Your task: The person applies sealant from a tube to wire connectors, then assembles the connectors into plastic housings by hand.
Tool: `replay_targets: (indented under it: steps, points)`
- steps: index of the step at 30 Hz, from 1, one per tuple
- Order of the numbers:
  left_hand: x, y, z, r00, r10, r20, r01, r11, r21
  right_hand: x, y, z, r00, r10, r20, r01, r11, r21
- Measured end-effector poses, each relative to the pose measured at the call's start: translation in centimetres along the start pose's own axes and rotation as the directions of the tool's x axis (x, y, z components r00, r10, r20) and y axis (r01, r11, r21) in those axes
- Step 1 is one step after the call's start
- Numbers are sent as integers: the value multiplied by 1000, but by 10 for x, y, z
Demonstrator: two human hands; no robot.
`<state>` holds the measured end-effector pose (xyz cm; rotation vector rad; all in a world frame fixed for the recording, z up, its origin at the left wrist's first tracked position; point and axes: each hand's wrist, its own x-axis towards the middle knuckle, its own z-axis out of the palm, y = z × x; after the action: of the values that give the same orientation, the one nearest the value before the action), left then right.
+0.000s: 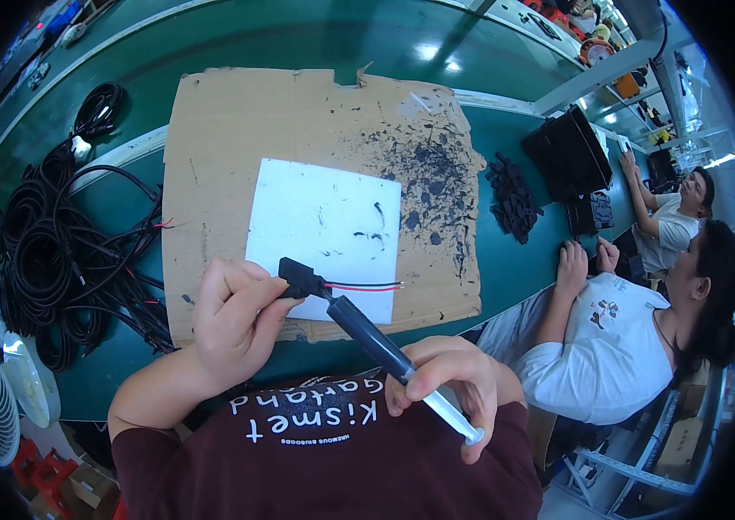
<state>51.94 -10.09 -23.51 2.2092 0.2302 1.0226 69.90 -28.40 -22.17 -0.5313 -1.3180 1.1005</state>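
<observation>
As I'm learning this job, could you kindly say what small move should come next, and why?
Probably push the plunger gently with the right hand: it stands drawn out, and the syringe tip seems to meet the black part in the left hand.

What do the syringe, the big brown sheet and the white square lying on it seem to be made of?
Syringe: probably plastic, as its dark barrel is smooth with a slight sheen. Brown sheet: most likely cardboard, matte and tan, with ragged, torn edges. White square: matte and pale, perhaps thin foam, though its look leaves that open.
</observation>
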Motion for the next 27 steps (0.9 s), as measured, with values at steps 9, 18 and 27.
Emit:
replay_targets:
  steps: [9,18,27]
  points:
    - [2,2,-3,999,20,46,-18,1000,-24,-1,-1,0,999,6,-34,-6,1000,14]
    - [0,1,0,1000,21,20,-21,999,-41,5,-3,0,999,-51,14,50,998,27]
    - [-7,0,-1,997,-76,16,77,990,-121,5,-3,-2,999,-46,10,46,999,22]
